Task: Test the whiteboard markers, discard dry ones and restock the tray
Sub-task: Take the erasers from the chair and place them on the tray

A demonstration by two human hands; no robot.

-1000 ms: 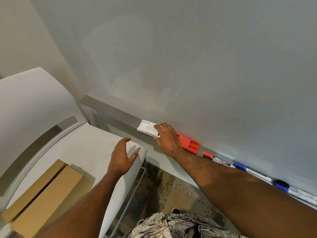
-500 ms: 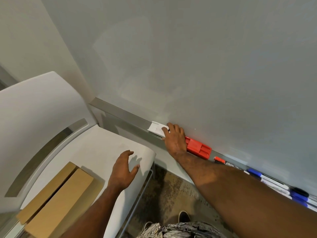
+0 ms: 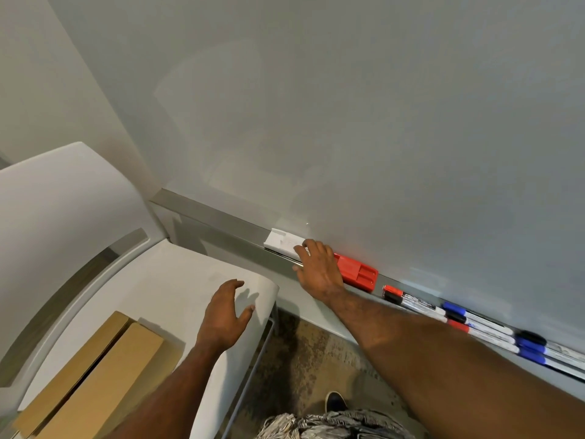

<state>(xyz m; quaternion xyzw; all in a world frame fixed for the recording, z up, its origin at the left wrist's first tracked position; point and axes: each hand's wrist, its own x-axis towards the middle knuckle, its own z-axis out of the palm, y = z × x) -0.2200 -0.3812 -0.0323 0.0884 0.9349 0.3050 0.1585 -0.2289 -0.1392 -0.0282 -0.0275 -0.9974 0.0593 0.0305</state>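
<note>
The person is wearing a garment (image 3: pixel 332 426) in a black-and-white streaked print, showing well below the right hand (image 3: pixel 319 270), and a dark shoe (image 3: pixel 335 402), lower right of the left hand (image 3: pixel 223 315).

Head view, steeply down, near whiteboard tray (image 3: pixel 221 218)

Palm-down left hand (image 3: pixel 223 315) at 7 o'clock, fingers spread, loosely curved, holding nothing, right hand (image 3: pixel 318 269) near centre at 6 o'clock, palm down, fingers nearly straight, pointing toward 11 o'clock
</note>
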